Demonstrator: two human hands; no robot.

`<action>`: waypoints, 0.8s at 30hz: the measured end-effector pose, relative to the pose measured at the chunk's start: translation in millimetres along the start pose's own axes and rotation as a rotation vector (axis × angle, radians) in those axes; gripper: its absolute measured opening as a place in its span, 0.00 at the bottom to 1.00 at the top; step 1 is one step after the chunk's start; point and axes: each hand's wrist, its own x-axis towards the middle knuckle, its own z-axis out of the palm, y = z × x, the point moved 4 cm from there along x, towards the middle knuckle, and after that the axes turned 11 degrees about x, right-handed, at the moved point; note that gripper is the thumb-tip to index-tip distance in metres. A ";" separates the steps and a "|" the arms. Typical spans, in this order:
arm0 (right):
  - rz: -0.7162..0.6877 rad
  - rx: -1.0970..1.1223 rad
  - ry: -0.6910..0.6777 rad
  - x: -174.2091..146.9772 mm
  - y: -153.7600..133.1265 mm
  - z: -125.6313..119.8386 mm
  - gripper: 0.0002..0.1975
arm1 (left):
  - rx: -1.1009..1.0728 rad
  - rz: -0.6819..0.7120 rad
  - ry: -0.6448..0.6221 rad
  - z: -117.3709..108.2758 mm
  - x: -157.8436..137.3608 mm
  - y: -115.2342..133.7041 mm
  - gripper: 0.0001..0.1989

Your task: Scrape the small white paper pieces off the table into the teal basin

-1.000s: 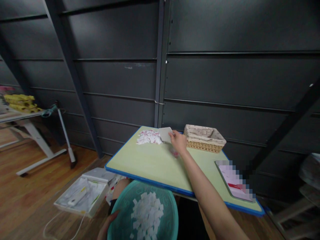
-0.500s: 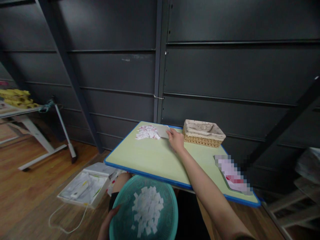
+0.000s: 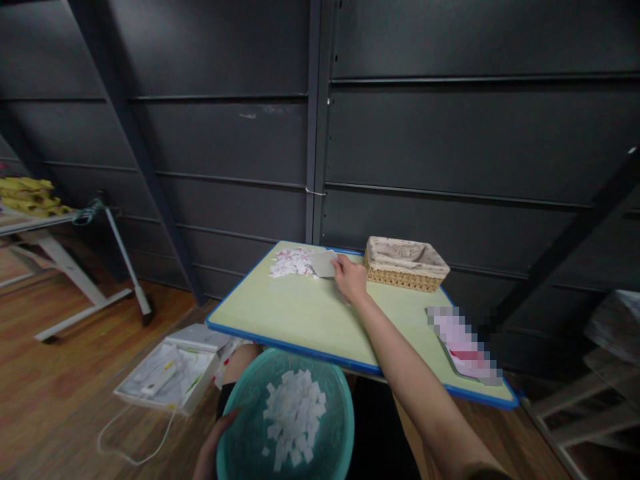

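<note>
My right hand (image 3: 351, 277) is closed on a flat white card-like sheet (image 3: 324, 263) over the far part of the table. The sheet's left edge meets a heap of small white paper pieces with reddish marks (image 3: 291, 262). On my lap sits a green plastic basket (image 3: 245, 443), tilted a little, with many small white paper squares (image 3: 295, 413) inside. My left hand (image 3: 217, 437) grips the basket's left rim, thumb inside; its other fingers are hidden behind the wall.
The pale green table (image 3: 280, 310) has a blue edge. A cloth-lined wicker basket (image 3: 405, 275) stands at its back right. A blurred pink-and-white item (image 3: 463, 347) lies near the right edge. An open white box (image 3: 167, 377) with a cord is on the floor to the left.
My right hand and the white sheet have shifted very slightly, the sheet still against the paper heap. My left hand stays on the green basket. The whole view has drifted a little.
</note>
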 end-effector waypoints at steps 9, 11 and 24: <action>0.006 -0.001 0.029 1.0 0.5 -4.9 0.20 | -0.024 -0.114 -0.045 -5.1 14.0 -8.4 0.39; -0.023 0.011 0.010 1.0 0.0 -1.7 0.20 | -0.025 -0.104 -0.024 -6.8 14.0 -7.4 0.36; 0.010 -0.010 -0.035 1.0 -2.0 -5.5 0.20 | -0.045 -0.033 -0.049 0.4 1.9 -3.7 0.34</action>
